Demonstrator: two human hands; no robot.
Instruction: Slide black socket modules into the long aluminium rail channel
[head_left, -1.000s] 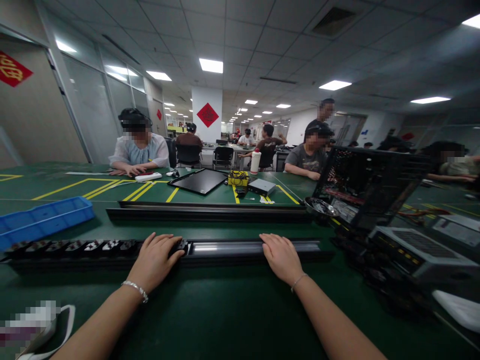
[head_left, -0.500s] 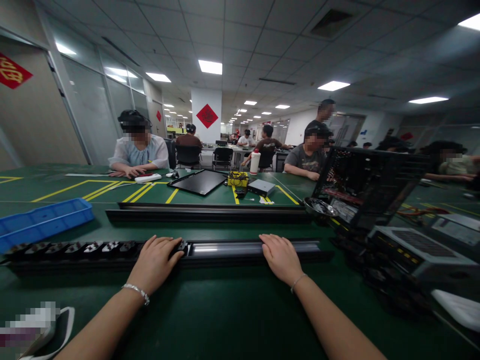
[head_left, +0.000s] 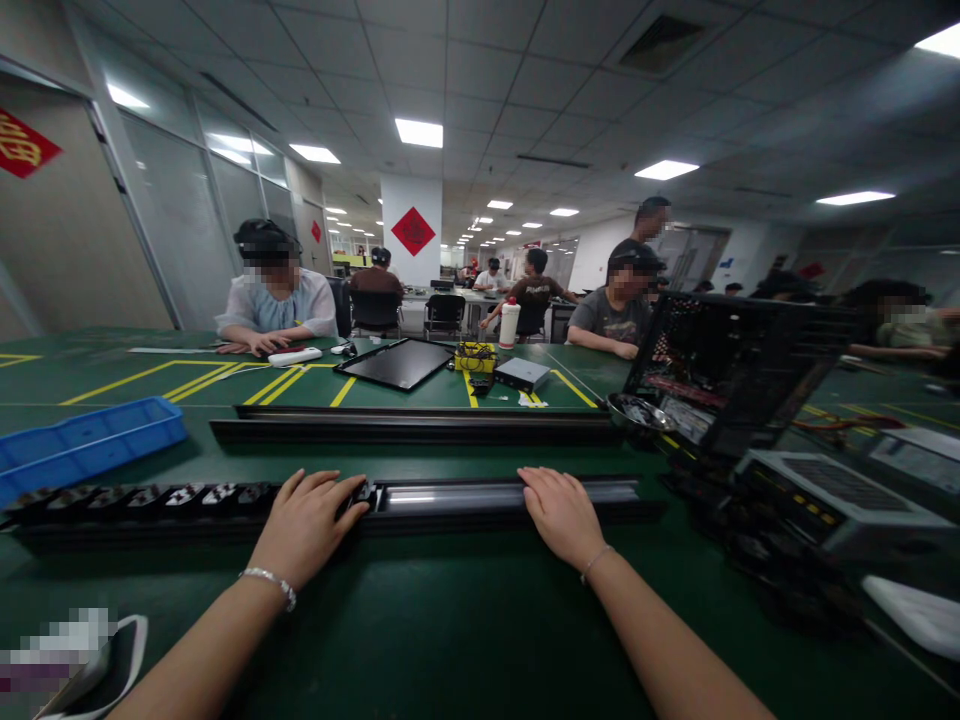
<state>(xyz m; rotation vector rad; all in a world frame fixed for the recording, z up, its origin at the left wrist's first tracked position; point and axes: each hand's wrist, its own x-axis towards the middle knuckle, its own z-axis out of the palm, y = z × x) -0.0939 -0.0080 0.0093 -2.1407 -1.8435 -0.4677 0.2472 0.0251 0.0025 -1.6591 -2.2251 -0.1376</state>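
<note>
A long black rail (head_left: 450, 498) lies across the table before me, its channel showing a pale reflective strip. In its left part sits a row of several black block-like modules (head_left: 184, 496) with light metallic marks on top. My left hand (head_left: 309, 515) bends over the rail, thumb and forefinger closed around a small black module (head_left: 365, 495) at the right end of that row. The palm hides the rail beneath it. Farther right, my right hand (head_left: 561, 512) grips the rail, fingers together over its far edge; its thumb is partly hidden.
A second black rail (head_left: 412, 427) lies parallel beyond. At left is a blue tray (head_left: 90, 440). An open computer case (head_left: 742, 370), a metal bowl (head_left: 641, 412) and a power supply (head_left: 832, 500) crowd the right. Co-workers sit opposite, past a dark flat panel (head_left: 401, 363).
My left wrist has shifted very slightly left, its fingers staying at the same module. My right hand and the rail hold their places.
</note>
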